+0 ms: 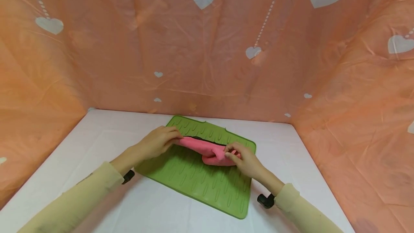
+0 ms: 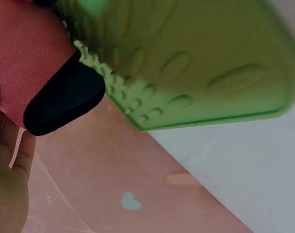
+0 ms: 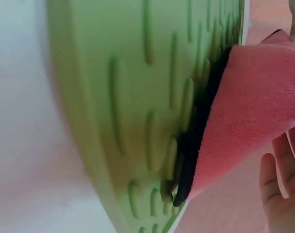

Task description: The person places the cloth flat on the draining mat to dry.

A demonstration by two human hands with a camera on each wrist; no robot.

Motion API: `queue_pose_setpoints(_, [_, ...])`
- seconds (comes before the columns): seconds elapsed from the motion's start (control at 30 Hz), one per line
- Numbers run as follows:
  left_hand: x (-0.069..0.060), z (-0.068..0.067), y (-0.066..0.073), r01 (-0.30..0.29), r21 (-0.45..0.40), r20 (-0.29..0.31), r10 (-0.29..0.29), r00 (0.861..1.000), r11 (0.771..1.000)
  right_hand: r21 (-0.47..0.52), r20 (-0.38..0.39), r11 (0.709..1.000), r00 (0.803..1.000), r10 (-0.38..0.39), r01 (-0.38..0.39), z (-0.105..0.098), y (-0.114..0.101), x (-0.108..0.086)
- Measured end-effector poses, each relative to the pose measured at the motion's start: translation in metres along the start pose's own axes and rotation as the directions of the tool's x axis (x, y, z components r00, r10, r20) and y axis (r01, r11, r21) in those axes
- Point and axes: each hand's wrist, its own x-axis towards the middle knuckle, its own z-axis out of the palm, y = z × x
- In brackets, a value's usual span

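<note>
Wearing cream sleeves [image 1: 74, 200] behind the grip, pinching a pink, black-edged cloth [image 1: 205, 149] near one end in the left hand [image 1: 161, 141] and near the other in the right hand [image 1: 247, 161], holding it over a ridged green mat [image 1: 194, 177] beneath the grip, atop a white table [image 1: 281, 146], facing heart-printed orange sheeting [image 1: 181, 46] beyond.

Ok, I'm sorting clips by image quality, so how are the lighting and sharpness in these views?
Head view: well lit, with a soft shadow on the green mat below the pink cloth; left wrist view: clearly dimmer, the mat's rim soft at far right; right wrist view: the mat's left edge is blurred, though the cloth's fuzzy texture shows.
</note>
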Motion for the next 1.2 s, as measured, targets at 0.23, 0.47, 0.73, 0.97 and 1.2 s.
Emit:
queue_pose_setpoints(0.23, [0.019, 0.006, -0.008, 0.083, 0.006, 0.025, -0.083, 0.996, 0.996, -0.031, -0.034, 0.998, 0.998, 0.051, -0.053, -0.002, 0.018, 0.020])
queue_pose_setpoints(0.47, [0.032, 0.026, -0.028, 0.162, 0.008, 0.102, -0.162, 0.982, 0.987, -0.097, -0.008, 0.981, 0.986, 0.166, -0.166, 0.003, 0.037, 0.037])
queue_pose_setpoints(0.73, [0.032, 0.049, -0.043, 0.215, 0.004, 0.200, -0.212, 0.957, 0.977, -0.105, 0.078, 0.970, 0.971, 0.227, -0.218, 0.011, 0.049, 0.045])
queue_pose_setpoints(0.97, [0.029, 0.046, -0.036, 0.175, 0.046, 0.114, -0.180, 0.977, 0.983, -0.065, -0.003, 0.970, 0.972, 0.233, -0.233, 0.008, 0.044, 0.041])
queue_pose_setpoints(1.2, [0.025, 0.036, -0.014, 0.106, 0.030, 0.072, -0.108, 0.991, 0.994, -0.080, -0.144, 0.989, 0.983, 0.111, -0.124, 0.005, 0.022, 0.027])
